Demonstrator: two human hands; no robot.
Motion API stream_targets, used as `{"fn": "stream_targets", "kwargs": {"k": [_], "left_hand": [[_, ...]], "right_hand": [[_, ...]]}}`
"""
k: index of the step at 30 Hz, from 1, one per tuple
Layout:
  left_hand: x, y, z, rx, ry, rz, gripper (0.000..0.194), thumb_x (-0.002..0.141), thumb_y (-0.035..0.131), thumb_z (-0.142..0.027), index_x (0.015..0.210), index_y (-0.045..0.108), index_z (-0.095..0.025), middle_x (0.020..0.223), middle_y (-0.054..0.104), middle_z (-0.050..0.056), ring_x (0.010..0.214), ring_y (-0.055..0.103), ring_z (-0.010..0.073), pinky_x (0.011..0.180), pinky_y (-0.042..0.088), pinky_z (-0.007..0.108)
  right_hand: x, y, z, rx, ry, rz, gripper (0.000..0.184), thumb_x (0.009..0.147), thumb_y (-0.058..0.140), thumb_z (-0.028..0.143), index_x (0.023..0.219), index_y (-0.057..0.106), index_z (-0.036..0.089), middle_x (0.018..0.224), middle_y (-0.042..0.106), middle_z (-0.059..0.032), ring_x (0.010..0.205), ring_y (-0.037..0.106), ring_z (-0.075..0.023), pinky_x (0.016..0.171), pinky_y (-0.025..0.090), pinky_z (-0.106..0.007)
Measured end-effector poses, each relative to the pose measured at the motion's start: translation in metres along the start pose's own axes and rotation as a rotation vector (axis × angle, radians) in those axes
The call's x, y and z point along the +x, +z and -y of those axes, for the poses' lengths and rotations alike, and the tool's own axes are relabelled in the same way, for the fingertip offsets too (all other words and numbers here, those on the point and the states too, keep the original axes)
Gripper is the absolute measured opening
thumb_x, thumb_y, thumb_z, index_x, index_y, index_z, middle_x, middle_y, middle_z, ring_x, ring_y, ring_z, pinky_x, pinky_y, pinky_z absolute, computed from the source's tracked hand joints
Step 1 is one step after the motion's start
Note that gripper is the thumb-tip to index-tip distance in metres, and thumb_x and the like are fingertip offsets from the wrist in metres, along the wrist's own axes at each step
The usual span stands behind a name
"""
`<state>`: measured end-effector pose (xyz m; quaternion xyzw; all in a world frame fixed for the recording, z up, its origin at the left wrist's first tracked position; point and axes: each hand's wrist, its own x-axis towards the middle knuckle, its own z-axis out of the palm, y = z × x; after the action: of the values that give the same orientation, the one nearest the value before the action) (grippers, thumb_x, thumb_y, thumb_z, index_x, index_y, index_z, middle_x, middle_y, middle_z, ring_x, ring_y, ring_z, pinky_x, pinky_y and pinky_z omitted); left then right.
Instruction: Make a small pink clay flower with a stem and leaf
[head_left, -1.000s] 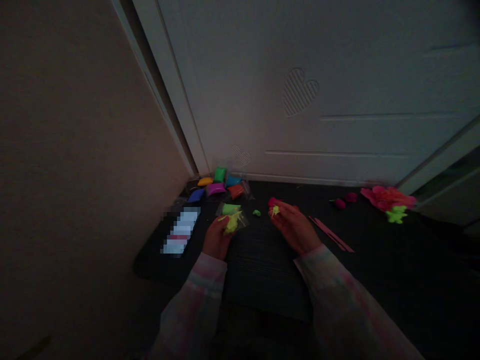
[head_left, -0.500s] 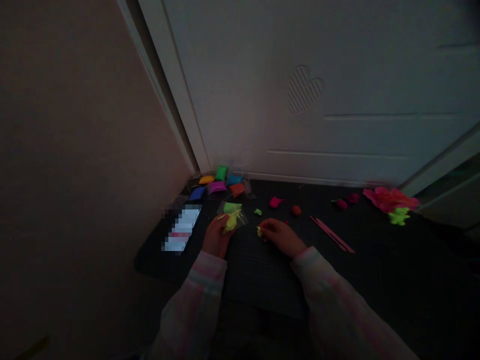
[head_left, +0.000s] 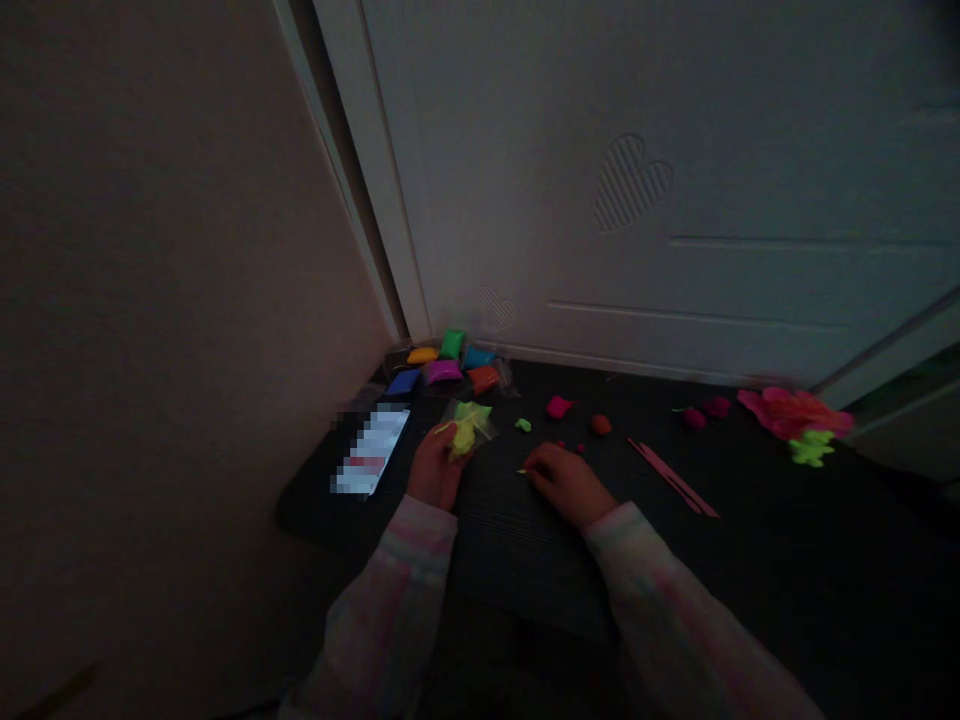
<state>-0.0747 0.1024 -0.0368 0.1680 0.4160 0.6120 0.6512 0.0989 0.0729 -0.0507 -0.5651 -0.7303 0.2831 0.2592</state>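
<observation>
My left hand is closed around a clear bag of yellow modelling clay, with some clay bulging out at the top. Pinched in the fingertips of my right hand is a small bit of yellow clay, low over the dark table. Between and beyond the hands lies a small light green lump. Past my right hand sit a pink clay piece with a pointed end and an orange-brown ball. Tiny pink bits show close by my knuckles.
Several bagged clays, among them a magenta packet, lie at the back left. A phone with a blurred screen is left of my hand. Pink sticks, dark pink pieces, a pink flower-like shape and a yellow-green shape lie right.
My right hand has come down toward the table from a raised, more open pose, uncovering the pink piece and orange-brown ball. The left hand stays on the bag. The view has shifted slightly.
</observation>
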Motion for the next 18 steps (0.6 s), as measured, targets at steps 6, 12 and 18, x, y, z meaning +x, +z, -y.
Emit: {"fn": "stream_targets", "kwargs": {"k": [6,12,18], "left_hand": [[0.008,-0.008,-0.018,0.024,0.211,-0.094,0.012,0.072,0.047,-0.025,0.067,0.054,-0.016,0.075,0.060,0.003,0.070,0.057,0.0122,0.060,0.047,0.024],[0.022,-0.035,-0.032,0.383,0.571,-0.265,0.009,0.066,0.057,-0.023,0.074,0.054,-0.019,0.075,0.054,-0.002,0.073,0.051,0.0108,0.067,0.040,0.021],[0.036,-0.041,-0.030,0.840,0.761,-0.240,0.017,0.058,0.064,-0.022,0.071,0.054,-0.019,0.077,0.048,0.000,0.079,0.046,0.0159,0.076,0.037,0.028]], "right_hand": [[-0.003,0.000,0.003,-0.082,-0.059,0.020,0.007,0.073,0.051,0.019,0.071,0.058,0.017,0.079,0.055,-0.0038,0.072,0.053,-0.0145,0.067,0.043,-0.029],[-0.003,0.005,0.003,-0.104,-0.047,-0.013,0.009,0.072,0.048,0.012,0.074,0.055,0.019,0.077,0.053,-0.0028,0.072,0.051,-0.0143,0.067,0.041,-0.028],[-0.004,0.006,0.005,-0.055,-0.047,-0.031,0.016,0.073,0.043,0.010,0.080,0.054,0.019,0.083,0.055,-0.0054,0.080,0.051,-0.0179,0.073,0.040,-0.032]]}}
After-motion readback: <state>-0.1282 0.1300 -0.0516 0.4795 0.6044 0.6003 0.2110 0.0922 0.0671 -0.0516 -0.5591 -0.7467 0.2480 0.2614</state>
